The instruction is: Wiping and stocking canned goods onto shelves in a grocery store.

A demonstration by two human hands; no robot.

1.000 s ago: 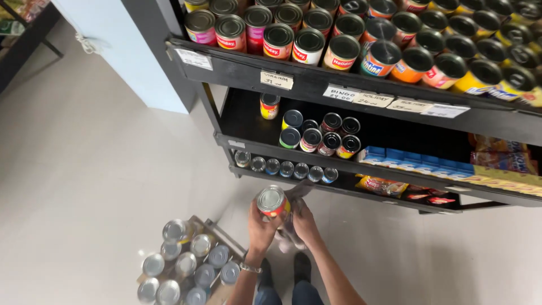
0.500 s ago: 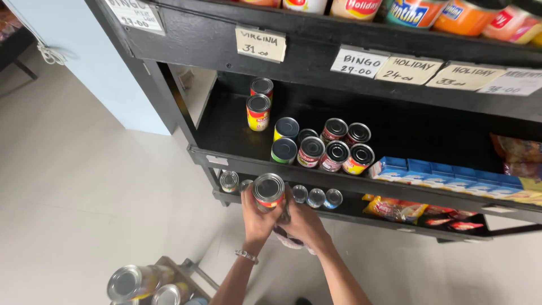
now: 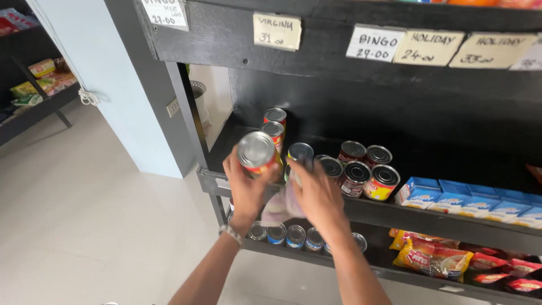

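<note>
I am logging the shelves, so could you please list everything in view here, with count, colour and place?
Held can: one, silver lid, red and yellow label, in left hand.
Cloth: one, pale pink, in right hand.
Shelf cans: about eight, silver or dark lids, middle shelf.
Lower cans: about six, bottom shelf.
Blue cartons: several, middle shelf right.
Snack packets: several, yellow and red, bottom right.
Paper tags: six, pale, shelf edge.
Left hand: wrist watch.
Right hand: by the cans.

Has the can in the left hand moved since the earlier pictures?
Yes. The can in the left hand has risen from below the bottom shelf to the middle shelf, beside its stacked cans.
</note>
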